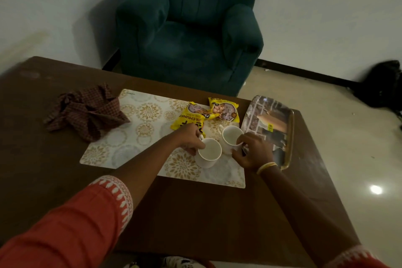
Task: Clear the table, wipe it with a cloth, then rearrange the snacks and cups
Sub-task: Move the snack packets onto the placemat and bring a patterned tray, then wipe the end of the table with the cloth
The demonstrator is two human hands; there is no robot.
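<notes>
Near white cup [208,154]: gripped at its rim by the left hand [191,137]. Far white cup [231,139]: held by the right hand [253,152]. Both are stood on the patterned placemat [134,128].

We look down on a dark brown counter [65,180] with a patterned placemat [139,119] on it. Our left hand [191,137] grips the near white cup [208,155] at its rim and handle, and our right hand [253,151] holds the far white cup [230,137] by its side. Both cups stand upright on the placemat, just beside each other. Two yellow snack packets [195,116] lie behind them, overlapping. A crumpled checked cloth [87,111] sits at the placemat's left edge, a printed tray [272,124] at its right. A green armchair [189,28] stands beyond
</notes>
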